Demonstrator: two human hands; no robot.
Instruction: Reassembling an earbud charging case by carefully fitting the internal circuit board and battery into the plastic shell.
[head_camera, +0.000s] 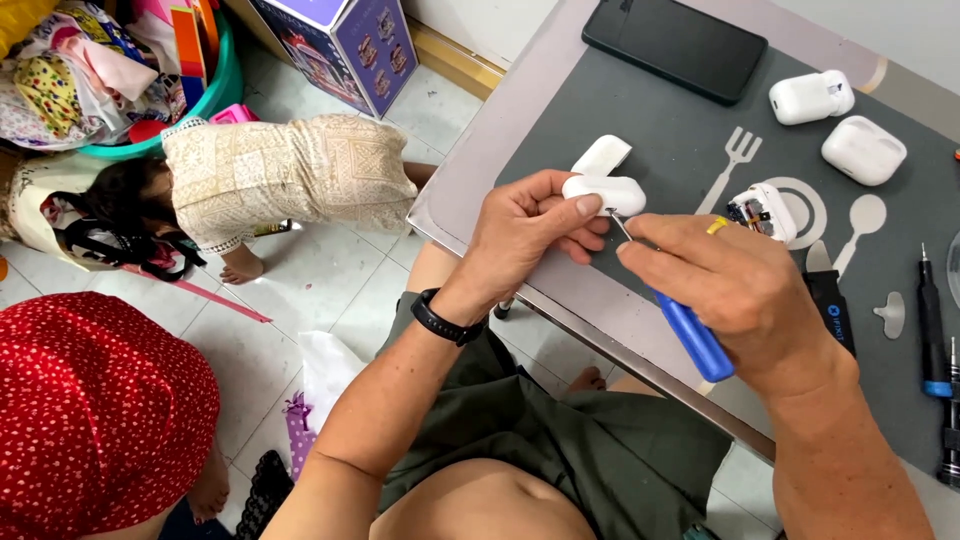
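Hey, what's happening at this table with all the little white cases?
A person seated at a grey mat holds an open white earbud case in the left hand. The right hand grips a blue-handled tool, its thin metal tip at the case. Two more white cases, a partly dismantled one, a black phone and screwdrivers lie on the mat. Two other people are on the floor nearby.

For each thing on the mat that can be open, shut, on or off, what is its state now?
white earbud case: lid open, held in left hand
blue-handled tool: in right hand, tip at the case
phone: screen dark, lying flat
case with small parts showing: opened up
two other white cases: shut
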